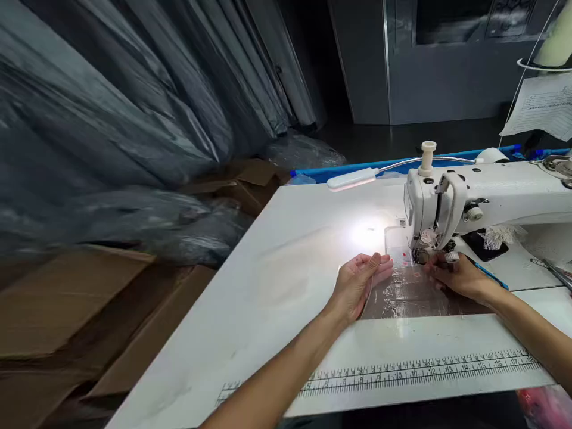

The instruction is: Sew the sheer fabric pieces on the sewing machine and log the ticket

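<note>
A white sewing machine [487, 193] stands at the right of the table, its needle and presser foot [420, 255] low over the bed. My right hand [453, 279] is at the right of the presser foot, fingers bent together; what they pinch is hidden. Left of the foot, my left hand [357, 283] has its thumb pressed towards its fingers, and a thin pale edge or strand shows below it. Between the hands lies a shiny brown panel [415, 304], with clear film or tape and small red marks on it.
A lit lamp [353, 179] hangs over the white table [268, 298]. A printed ruler [402, 375] runs along the front edge. Right of the machine are scissors [556, 274] and a blue pen-like tool [489, 274]. Cardboard boxes [67, 298] and plastic-covered material [111, 119] stand left.
</note>
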Demonstrator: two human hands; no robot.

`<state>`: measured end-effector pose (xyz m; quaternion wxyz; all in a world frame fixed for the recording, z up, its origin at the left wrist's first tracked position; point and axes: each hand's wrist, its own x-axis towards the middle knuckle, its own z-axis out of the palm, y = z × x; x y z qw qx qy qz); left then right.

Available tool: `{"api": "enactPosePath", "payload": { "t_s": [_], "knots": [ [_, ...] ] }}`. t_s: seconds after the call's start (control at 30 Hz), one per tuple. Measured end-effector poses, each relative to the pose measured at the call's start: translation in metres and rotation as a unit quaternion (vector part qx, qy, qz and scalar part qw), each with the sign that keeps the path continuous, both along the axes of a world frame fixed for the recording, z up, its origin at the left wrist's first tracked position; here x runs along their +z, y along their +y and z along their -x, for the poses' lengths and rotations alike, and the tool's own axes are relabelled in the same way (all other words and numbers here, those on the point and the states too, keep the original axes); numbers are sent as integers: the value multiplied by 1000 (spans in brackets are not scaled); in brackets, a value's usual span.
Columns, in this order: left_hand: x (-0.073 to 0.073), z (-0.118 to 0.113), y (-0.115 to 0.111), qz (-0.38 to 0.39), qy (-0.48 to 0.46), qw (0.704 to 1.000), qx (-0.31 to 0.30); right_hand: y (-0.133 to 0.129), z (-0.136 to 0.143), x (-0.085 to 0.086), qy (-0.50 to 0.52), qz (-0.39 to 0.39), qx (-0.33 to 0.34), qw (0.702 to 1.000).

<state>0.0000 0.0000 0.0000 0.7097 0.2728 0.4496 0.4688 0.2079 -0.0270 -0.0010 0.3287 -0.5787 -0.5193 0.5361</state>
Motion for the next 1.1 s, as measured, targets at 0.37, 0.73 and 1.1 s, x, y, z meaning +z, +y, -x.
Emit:
{"api": "enactPosePath", "payload": {
  "t_s": [0.37,0.73,1.1],
  "knots": [
    [0,0,-4,8,-27,1000,2,-6,-9,-28,-30,-61,-18,997],
    [-10,30,7,-656,430,590,-192,-8,-18,2,-351,-114,60,928],
    [-5,31,-3,-550,453,651,-261,-13,-23,3,-189,-110,51,974]
  ]
}}
